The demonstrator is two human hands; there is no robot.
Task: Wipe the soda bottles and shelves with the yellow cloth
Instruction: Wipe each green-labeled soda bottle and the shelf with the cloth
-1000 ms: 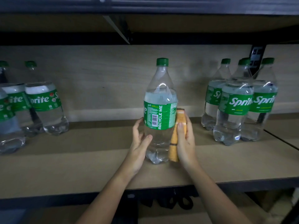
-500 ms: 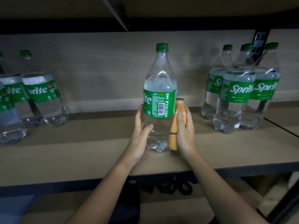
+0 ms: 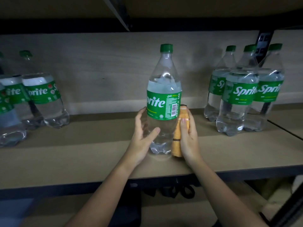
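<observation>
Yellow cloth pressed to the centre bottle

Clear plastic, green label: the soda bottle (image 3: pixel 164 102) stands upright mid-shelf (image 3: pixel 82 153), and I see both hands on it. My left hand (image 3: pixel 141 136) cups its lower left side, fingers curved round the back, thumb laid across the front. My right hand (image 3: pixel 188 140) grips the folded yellow cloth (image 3: pixel 177 138) and holds it flat against the bottle's right side. Three more bottles (image 3: pixel 239 99) stand to the right, others (image 3: pixel 41 99) far left.

left hand (image 3: pixel 142 138) cupped, right hand (image 3: pixel 188 136) apparently gripping
</observation>
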